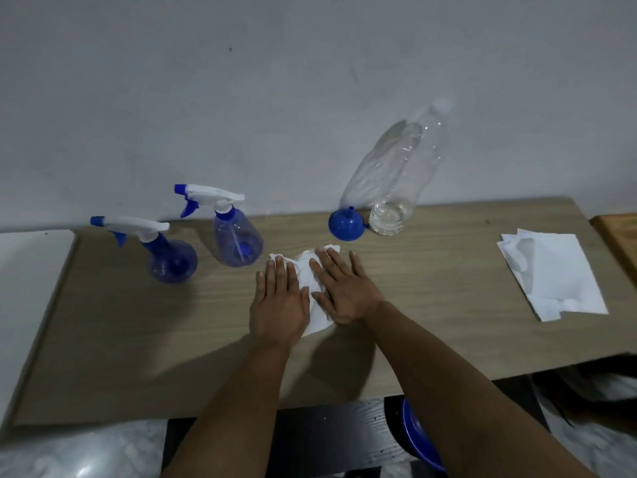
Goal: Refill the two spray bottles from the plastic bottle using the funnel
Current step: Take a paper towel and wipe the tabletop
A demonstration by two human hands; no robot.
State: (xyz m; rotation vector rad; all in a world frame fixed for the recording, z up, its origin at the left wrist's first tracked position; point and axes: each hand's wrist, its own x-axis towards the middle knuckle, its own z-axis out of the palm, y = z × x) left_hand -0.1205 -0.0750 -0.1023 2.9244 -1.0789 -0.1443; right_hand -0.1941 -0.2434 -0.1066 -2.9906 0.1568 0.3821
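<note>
Two blue spray bottles with white trigger heads stand on the wooden table: one at the left and one a little farther back. A blue funnel lies mouth-down near the wall, beside a tall clear plastic bottle with a little water at its bottom and a cap on. My left hand and my right hand lie flat, fingers straight, pressing a white paper towel onto the table in front of the bottles.
More white paper towels lie at the right end of the table. A wooden board edge shows at far right. A white surface adjoins the table's left. A blue round object sits below the front edge.
</note>
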